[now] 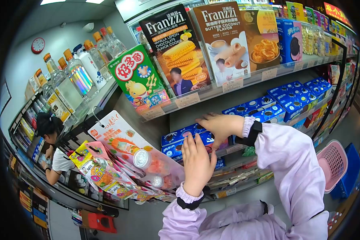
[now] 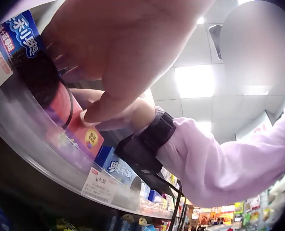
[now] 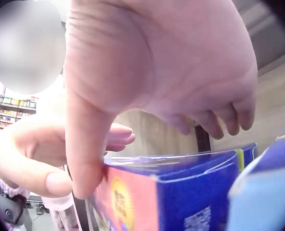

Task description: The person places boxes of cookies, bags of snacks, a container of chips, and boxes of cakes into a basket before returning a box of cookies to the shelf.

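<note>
On the lower shelf my left hand [image 1: 198, 164] lies over the front of a row of blue Oreo cookie boxes [image 1: 170, 139], fingers extended. Beside it, my right hand [image 1: 222, 127] reaches across the top of the row, fingers spread toward the back. In the right wrist view, its thumb rests on the pink front of a blue-and-pink cookie box [image 3: 181, 192], while its other fingers hover past the box's top. The left wrist view shows that pink front [image 2: 87, 137] near the left thumb. Both thumbs are close together at the front edge.
More blue cookie boxes [image 1: 294, 98] continue rightward along the shelf. Above stand Franzzi boxes [image 1: 176, 52] and a green snack box [image 1: 138, 80]. Hanging candy packs [image 1: 104, 172] flank the left hand. A pink basket [image 1: 333, 166] stands at right; a person [image 1: 54, 148] sits behind the counter.
</note>
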Demonstrator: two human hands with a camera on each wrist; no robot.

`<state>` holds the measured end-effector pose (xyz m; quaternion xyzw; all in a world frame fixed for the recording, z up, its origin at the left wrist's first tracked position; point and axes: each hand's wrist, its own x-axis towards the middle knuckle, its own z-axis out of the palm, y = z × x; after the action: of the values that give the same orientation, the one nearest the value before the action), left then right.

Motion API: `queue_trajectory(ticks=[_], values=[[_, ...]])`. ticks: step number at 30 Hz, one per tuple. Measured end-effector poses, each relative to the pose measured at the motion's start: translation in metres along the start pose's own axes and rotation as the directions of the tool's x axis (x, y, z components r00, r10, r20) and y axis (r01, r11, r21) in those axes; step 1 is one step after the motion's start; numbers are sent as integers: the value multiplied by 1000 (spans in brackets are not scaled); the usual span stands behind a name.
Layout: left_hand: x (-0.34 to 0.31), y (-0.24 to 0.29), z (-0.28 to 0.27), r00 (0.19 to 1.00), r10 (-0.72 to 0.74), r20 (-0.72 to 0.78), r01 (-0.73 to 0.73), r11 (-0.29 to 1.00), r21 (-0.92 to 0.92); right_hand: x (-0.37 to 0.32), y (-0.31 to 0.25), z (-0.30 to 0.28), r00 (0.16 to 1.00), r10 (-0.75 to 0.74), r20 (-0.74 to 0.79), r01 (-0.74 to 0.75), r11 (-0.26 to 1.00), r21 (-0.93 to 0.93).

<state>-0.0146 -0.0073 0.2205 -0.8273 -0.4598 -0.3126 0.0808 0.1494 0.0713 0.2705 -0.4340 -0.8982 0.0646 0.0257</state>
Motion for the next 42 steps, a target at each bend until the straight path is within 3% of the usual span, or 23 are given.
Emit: queue_trajectory(ticks=[4,8,12,16,19,20,22,23,26,30,31,36,38,42], values=[[0,-4,8,999,-32,7,32,999,40,18,13,-1,992,7,126,-4,1000,-25],[-2,-5,8,1000,-9,4,9,998,62,27,5,-11,933,68,353,-38,995,-92],[-3,-5,10,1000,-2,-18,3,999,50,34,-2,-13,898,132,421,-73,986,-153],[-5,-2,10,998,-24,-56,25,999,31,32,2,1,954,84,288,-57,993,-102],[-9,10,0,977,6,-213,-27,995,-95,28,4,1,976,33,213,-20,998,-64],[-13,13,0,977,2,-215,-57,967,-250,26,4,0,987,17,162,-8,998,-55],[-25,18,1,977,-11,-213,-108,835,-540,22,0,-3,998,-16,63,18,999,-40],[-28,22,-1,976,-13,-216,-120,799,-589,21,0,-5,999,-1,41,3,999,-51],[-44,12,27,968,-136,211,241,273,-931,4,-19,-28,998,27,-55,-32,996,-80],[-42,7,27,907,-82,413,360,-361,-860,-16,-23,-26,946,43,-321,-75,993,-87],[-39,7,23,889,-97,448,367,-437,-821,-22,-23,-25,922,47,-385,-86,993,-85],[-19,0,30,948,-111,300,159,-648,-745,-53,-28,-20,796,45,-603,-101,993,-60],[-8,-1,36,971,-97,219,82,-723,-686,-67,-36,-21,793,81,-604,-122,992,-26],[3,4,41,973,-95,211,66,-759,-647,-93,-46,-18,801,147,-581,-179,984,2]])
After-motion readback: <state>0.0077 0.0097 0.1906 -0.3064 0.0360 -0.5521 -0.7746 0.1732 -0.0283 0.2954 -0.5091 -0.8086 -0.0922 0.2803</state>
